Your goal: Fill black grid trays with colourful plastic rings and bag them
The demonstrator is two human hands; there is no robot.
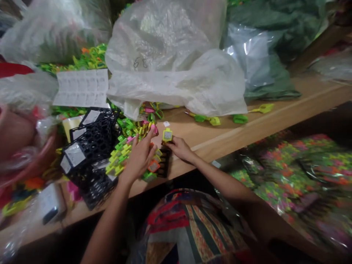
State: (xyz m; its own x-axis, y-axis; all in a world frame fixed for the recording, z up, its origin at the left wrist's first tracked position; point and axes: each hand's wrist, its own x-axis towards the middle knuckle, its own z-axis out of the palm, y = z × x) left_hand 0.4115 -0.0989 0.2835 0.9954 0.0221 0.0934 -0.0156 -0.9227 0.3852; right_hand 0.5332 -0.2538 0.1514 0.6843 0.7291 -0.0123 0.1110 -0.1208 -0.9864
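Note:
My right hand (180,148) pinches a small yellow plastic piece with a square grey face (167,135), which looks like a toy watch, just above the bench. Under and beside it is a black tray with slots (164,164), partly hidden by my hands. My left hand (141,154) reaches over rows of yellow and green plastic pieces (118,157), its fingers stretched and apart. Its index fingertip is at a pink piece (154,128); whether it touches cannot be made out. An orange piece with a square face (153,166) lies by the tray.
Black perforated trays (93,146) are stacked on the left, near a sticker sheet (82,86). Large plastic bags (176,73) stand along the back of the wooden bench (214,141). Bagged colourful pieces (291,176) lie lower right. A pink basin (24,143) is far left.

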